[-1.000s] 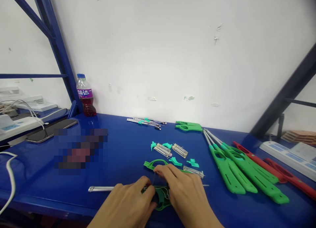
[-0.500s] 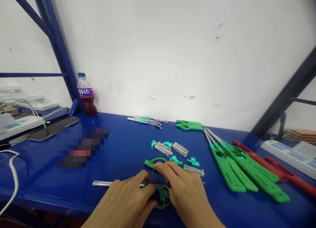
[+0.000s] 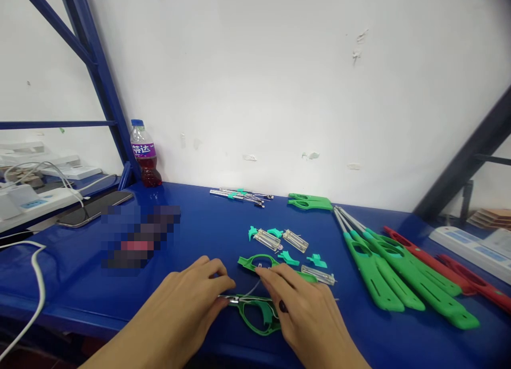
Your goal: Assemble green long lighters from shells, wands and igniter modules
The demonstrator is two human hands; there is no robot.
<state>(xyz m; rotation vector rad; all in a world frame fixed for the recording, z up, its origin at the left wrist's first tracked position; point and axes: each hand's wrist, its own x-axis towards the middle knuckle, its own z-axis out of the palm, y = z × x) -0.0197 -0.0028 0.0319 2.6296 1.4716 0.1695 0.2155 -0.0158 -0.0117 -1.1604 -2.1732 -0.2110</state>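
Observation:
In front of me lies an open green lighter half-shell (image 3: 252, 329) with a teal trigger (image 3: 265, 311) inside its loop. My left hand (image 3: 197, 300) pinches the metal tube (image 3: 233, 300) where it meets the shell's neck; the rest of the tube is hidden behind the hand. A thin pale wire (image 3: 252, 290) runs from the neck up to the fingertips of my right hand (image 3: 297, 305), which are closed on it. That hand also covers the shell's handle end. Just beyond lies a second green half-shell (image 3: 248, 262), partly behind my right fingers.
Clear fuel tanks (image 3: 295, 241) and teal triggers (image 3: 317, 261) lie past my hands. Metal tubes with wires (image 3: 239, 195) and green shells (image 3: 310, 202) are near the wall. Green lighters (image 3: 371, 278) and red lighters (image 3: 431, 262) lie right. A drink bottle (image 3: 146, 156) stands back left.
My left hand has shifted left and away from the trigger loop, baring the shell's neck and the trigger. My right hand has moved slightly right, and more wire shows. The view has shifted a little.

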